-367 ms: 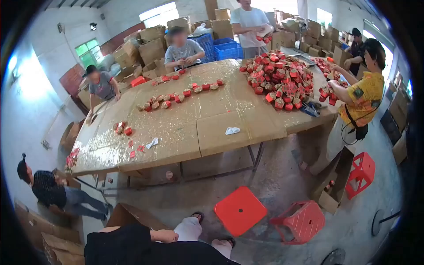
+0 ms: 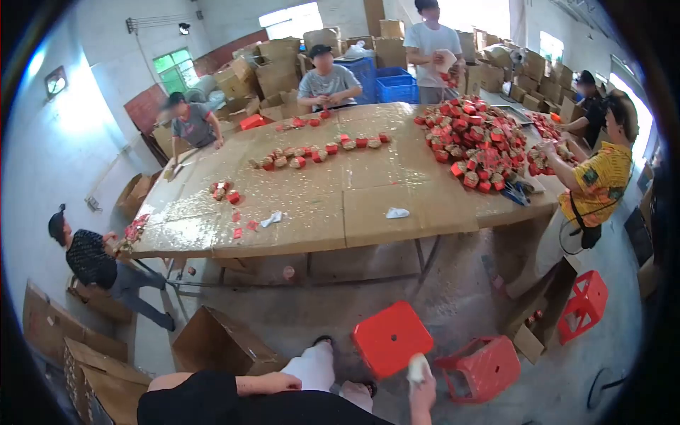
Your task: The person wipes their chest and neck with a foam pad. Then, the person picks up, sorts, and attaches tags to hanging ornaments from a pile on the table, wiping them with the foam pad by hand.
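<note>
At the bottom of the view my left hand [image 2: 283, 382] is curled closed in front of my black clothing, above my light trousers, and nothing shows in it. My right hand [image 2: 423, 389] is raised beside the red stool [image 2: 392, 333], its fingers closed round a small whitish object [image 2: 418, 368] that looks soft. Beyond the stool stands a large cardboard-covered table [image 2: 297, 219]. A big heap of red and gold pieces [image 2: 478, 142] lies at its right, and a row of similar pieces [image 2: 312, 152] crosses its middle. Two crumpled white items [image 2: 397, 212] rest near the front edge.
A second red stool [image 2: 489, 368] and a third [image 2: 584, 304] stand at the right. An open carton [image 2: 219, 340] is on the floor at left. Several people surround the table, among them a person in a yellow shirt [image 2: 602, 177] on the right. Boxes and blue crates [image 2: 397, 85] stand behind.
My right hand has come into view with the whitish object. The camera view has shifted, so the table sits lower and further right. My left hand stays curled near my lap.
</note>
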Motion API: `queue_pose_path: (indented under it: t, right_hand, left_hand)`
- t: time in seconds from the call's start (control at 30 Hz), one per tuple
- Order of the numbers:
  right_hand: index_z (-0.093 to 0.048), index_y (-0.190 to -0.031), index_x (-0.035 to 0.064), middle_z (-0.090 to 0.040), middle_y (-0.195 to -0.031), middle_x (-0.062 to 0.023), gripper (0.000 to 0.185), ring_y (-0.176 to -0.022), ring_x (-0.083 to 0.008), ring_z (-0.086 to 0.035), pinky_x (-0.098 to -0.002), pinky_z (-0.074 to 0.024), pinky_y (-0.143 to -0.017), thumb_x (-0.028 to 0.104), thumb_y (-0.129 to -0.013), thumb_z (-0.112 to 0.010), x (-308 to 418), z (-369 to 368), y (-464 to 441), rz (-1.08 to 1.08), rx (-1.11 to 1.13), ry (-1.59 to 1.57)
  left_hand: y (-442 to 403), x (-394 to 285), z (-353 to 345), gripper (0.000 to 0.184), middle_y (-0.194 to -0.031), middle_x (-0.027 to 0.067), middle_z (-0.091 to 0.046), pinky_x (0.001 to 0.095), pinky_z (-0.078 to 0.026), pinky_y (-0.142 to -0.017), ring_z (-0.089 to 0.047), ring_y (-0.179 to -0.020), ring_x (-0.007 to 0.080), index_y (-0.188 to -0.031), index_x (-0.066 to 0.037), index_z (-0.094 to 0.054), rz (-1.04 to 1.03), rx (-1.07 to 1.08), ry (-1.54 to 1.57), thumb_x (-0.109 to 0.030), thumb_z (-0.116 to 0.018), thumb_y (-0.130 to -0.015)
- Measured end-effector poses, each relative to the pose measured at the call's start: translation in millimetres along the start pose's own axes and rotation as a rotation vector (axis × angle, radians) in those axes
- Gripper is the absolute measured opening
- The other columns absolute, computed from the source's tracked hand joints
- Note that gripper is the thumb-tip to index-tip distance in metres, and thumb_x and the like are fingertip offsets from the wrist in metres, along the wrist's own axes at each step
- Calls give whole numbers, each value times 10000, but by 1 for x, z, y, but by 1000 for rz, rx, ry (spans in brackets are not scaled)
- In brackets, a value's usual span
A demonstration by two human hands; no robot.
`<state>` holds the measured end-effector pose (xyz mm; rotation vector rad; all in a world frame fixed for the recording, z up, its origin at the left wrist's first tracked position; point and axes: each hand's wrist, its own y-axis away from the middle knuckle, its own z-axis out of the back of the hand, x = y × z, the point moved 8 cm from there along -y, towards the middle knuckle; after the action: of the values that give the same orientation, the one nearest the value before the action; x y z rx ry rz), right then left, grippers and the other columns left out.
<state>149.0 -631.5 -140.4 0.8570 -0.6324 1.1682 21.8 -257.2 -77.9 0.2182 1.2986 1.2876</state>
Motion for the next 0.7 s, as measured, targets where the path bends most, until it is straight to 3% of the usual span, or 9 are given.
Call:
queue_pose_path:
  t: [0.07, 0.17, 0.2, 0.27, 0.37, 0.4, 0.5, 0.63, 0.7]
  right_hand:
    - [-562, -1278, 104, -611, -1144, -146, 502, -1049, -297, -604, -369, -485, -878, 58, -786, -651, 79, -95, 9, 438, 313, -292]
    - [-635, -1105, 100, -637, -948, -193, 300, -861, -362, -626, -445, -504, -748, 223, -847, -544, 114, -235, 105, 781, 1182, 301]
    - [-647, -1046, 107, -646, -1027, -181, 302, -911, -335, -636, -453, -504, -773, 319, -885, -504, 114, -223, 123, 1333, 1149, 215]
    - [-648, -1031, 127, -656, -1075, -133, 313, -958, -305, -641, -433, -513, -787, 379, -890, -526, 24, -240, 32, 886, 1038, 613]
    - [-686, -925, 52, -690, -907, -119, 287, -917, -252, -657, -437, -521, -712, 304, -895, -553, -94, -129, -121, -467, 149, -262]
    - [-686, -925, 52, -690, -907, -119, 287, -917, -252, -657, -437, -521, -712, 304, -895, -553, -53, -128, -126, -459, 150, -271]
    - [-672, -909, 56, -662, -858, -159, 237, -833, -305, -639, -420, -498, -736, 130, -928, -447, 164, -150, -38, 668, 315, 235]
    - [-572, -1216, 225, -601, -1116, -187, 418, -955, -339, -620, -419, -498, -813, 144, -808, -536, 178, -282, 137, 1010, 1544, 184]
    - [-530, -1314, 283, -588, -1223, -164, 517, -985, -337, -637, -425, -514, -812, 149, -816, -528, 118, -312, 95, 1206, 1428, 400]
  left_hand:
    - [-8, 44, -35, 309, -1062, 130, -665, 392, -448, -899, -612, -1015, 265, -1112, -86, -635, 161, 67, 383, -292, -490, -934]
    - [-24, 34, -32, 311, -1065, 131, -664, 392, -448, -901, -611, -1019, 266, -1113, -86, -635, 119, -1, 558, -293, -489, -933]
    - [-22, 27, -27, 311, -1065, 131, -664, 392, -448, -901, -611, -1021, 266, -1114, -86, -636, 98, -22, 554, -293, -489, -933]
    - [-19, 22, -18, 312, -1067, 131, -664, 392, -448, -902, -611, -1023, 267, -1114, -86, -636, 75, -49, 548, -294, -489, -932]
    - [-12, 30, -12, 314, -1070, 132, -664, 392, -448, -903, -610, -1028, 268, -1115, -87, -636, 84, -72, 544, -294, -489, -931]
    - [-10, 33, -7, 315, -1071, 132, -664, 392, -447, -903, -610, -1029, 268, -1115, -87, -636, 88, -78, 546, -295, -489, -931]
    - [-11, 41, 0, 316, -1074, 133, -664, 392, -447, -904, -609, -1033, 269, -1116, -87, -636, 88, -82, 566, -296, -488, -931]
    - [-16, 55, 19, 319, -1078, 134, -663, 392, -447, -906, -608, -1039, 270, -1117, -87, -637, 85, -78, 585, -297, -488, -930]
    - [-20, 64, 31, 320, -1080, 134, -663, 392, -447, -907, -608, -1042, 271, -1118, -87, -637, 85, -73, 582, -297, -487, -929]
